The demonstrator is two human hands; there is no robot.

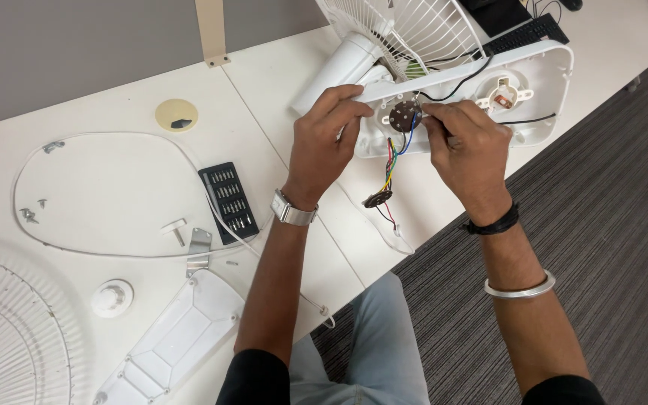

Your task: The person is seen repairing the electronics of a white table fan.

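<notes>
Your left hand (329,127) grips the fan base (541,71); your right hand (465,146) pinches the switch (404,115) beside it. Hold steady, don't tug wires (391,154).

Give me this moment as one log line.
left hand: holds fan base rim | right hand: fingers on round switch | wires hang | bit set idle

Pretty bright, even indoor light, looks like it's coming from overhead. Shadows are soft and short, just faint ones under the hands and around the bit case (229,201) on the desk (114,172). White desk is close to washed out left of the case, no hard glare though. Sharp overall, slight wide-angle bending at the edges.
</notes>
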